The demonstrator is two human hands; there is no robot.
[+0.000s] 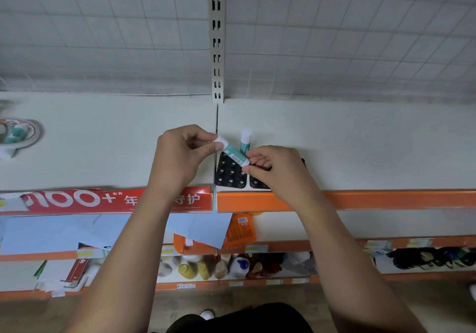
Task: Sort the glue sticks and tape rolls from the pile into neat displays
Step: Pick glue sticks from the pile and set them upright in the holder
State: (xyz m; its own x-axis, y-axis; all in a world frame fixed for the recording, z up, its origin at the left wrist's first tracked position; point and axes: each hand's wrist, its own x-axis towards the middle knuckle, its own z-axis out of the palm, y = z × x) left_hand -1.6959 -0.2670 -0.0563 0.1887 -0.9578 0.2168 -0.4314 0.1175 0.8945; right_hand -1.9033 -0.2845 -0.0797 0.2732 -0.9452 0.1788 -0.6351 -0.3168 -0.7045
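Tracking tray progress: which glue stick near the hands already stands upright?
The free glue stick behind the right hand, white cap up. The held glue stick is tilted, its other end in the left hand.

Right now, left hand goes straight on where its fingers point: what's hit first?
The left hand, pinching the tilted glue stick, likely meets the upright glue stick first; depth unclear.

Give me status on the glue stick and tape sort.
Early. Done: one upright glue stick stands at the back edge of the black holed tray. In hand: the left hand and right hand pinch the ends of a second glue stick, tilted over the tray. Left: the tray's visible holes are empty, and a blurred tape roll with loose glue sticks inside sits far left.
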